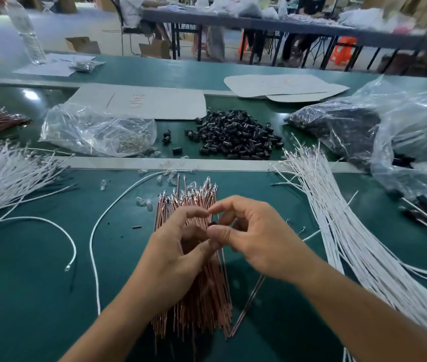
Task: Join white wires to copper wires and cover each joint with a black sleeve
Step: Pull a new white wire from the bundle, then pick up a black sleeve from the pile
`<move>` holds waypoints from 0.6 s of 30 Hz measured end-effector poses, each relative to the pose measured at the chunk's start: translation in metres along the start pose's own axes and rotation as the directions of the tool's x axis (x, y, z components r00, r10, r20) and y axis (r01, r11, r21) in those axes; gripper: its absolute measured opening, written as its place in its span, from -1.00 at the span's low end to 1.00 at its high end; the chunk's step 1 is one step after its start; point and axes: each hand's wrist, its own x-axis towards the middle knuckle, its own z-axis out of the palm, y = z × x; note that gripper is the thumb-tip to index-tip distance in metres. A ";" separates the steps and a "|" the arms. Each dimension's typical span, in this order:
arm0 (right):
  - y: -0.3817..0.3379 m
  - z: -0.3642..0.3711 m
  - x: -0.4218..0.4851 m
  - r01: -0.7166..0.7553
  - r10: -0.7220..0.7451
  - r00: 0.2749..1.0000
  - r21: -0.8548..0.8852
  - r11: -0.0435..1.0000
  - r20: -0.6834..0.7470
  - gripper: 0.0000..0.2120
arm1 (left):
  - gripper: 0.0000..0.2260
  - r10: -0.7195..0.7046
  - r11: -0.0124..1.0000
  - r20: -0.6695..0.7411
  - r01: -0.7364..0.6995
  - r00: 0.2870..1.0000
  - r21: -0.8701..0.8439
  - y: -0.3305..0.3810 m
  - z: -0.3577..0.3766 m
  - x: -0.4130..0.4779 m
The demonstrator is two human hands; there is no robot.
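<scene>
My left hand [170,257] and my right hand [254,239] meet fingertip to fingertip above a thick bundle of copper wires [194,304] lying on the green table [37,296]. Between the fingertips sits a small black sleeve [213,223], pinched by my right thumb and forefinger. My left thumb and fingers curl onto a wire end at the sleeve; which wire is hidden. One dark copper wire [246,307] slants down from under my right hand. A white wire [311,234] comes out to the right of that hand.
A pile of black sleeves [235,137] lies beyond the table rail. White wire bundles lie at right [351,231] and left [3,176]. A loose white wire [94,231] curves at left. Plastic bags [97,131] [390,126], cardboard sheets [141,100] and a bottle [26,30] stand further back.
</scene>
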 end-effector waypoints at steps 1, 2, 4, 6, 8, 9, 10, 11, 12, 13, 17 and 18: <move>0.001 -0.003 -0.003 -0.031 0.031 1.000 0.023 0.999 -0.001 -0.70 | -0.68 0.036 0.999 0.026 -0.037 0.999 0.031 0.000 0.001 -0.001; 0.001 -0.005 -0.005 -0.068 0.068 0.998 0.055 0.996 0.010 -0.64 | -0.67 0.071 0.995 0.049 -0.074 0.996 0.072 -0.001 0.001 -0.002; 0.002 -0.007 -0.009 -0.122 0.119 0.992 0.106 0.987 0.036 -0.57 | -0.76 0.124 0.981 0.082 -0.134 0.989 0.143 0.000 0.002 -0.002; 0.005 -0.009 -0.015 -0.141 0.137 0.990 0.126 0.982 0.036 -0.55 | -0.88 0.151 0.975 0.070 -0.160 0.986 0.156 0.002 0.003 -0.002; 0.008 -0.013 -0.022 -0.122 0.121 0.992 0.080 0.989 0.026 -0.64 | -0.91 0.128 0.989 0.030 -0.130 0.991 0.069 0.004 0.002 -0.001; 0.010 -0.016 -0.026 -0.098 0.098 0.995 0.033 0.995 0.016 -0.75 | -0.92 0.102 0.995 0.014 -0.102 0.995 0.006 0.004 -0.001 -0.001; 0.012 -0.018 -0.029 -0.071 0.071 0.997 -0.021 0.997 -0.012 -0.86 | -0.92 0.081 0.996 0.003 -0.081 0.997 -0.046 0.005 -0.004 0.000; 0.013 -0.020 -0.031 -0.040 0.035 0.998 -0.080 0.996 -0.059 -0.91 | -0.92 0.063 0.995 0.001 -0.063 0.998 -0.080 0.005 -0.007 0.001; 0.014 -0.020 -0.032 0.000 -0.016 0.993 -0.135 0.991 -0.114 -0.91 | -0.92 0.049 0.994 0.003 -0.049 0.999 -0.098 0.005 -0.009 0.001; 0.014 -0.019 -0.033 0.049 -0.078 0.985 -0.182 0.982 -0.157 -0.91 | -0.91 0.040 0.994 0.005 -0.039 0.999 -0.104 0.005 -0.011 0.001; 0.010 -0.015 -0.034 0.223 -0.292 0.935 -0.309 0.925 -0.199 -0.93 | -0.84 0.038 0.996 0.026 -0.036 0.999 -0.086 0.003 -0.009 0.002; 0.009 -0.015 -0.035 0.242 -0.320 0.924 -0.331 0.912 -0.208 -0.94 | -0.84 0.039 0.995 0.033 -0.036 0.999 -0.088 0.003 -0.008 0.003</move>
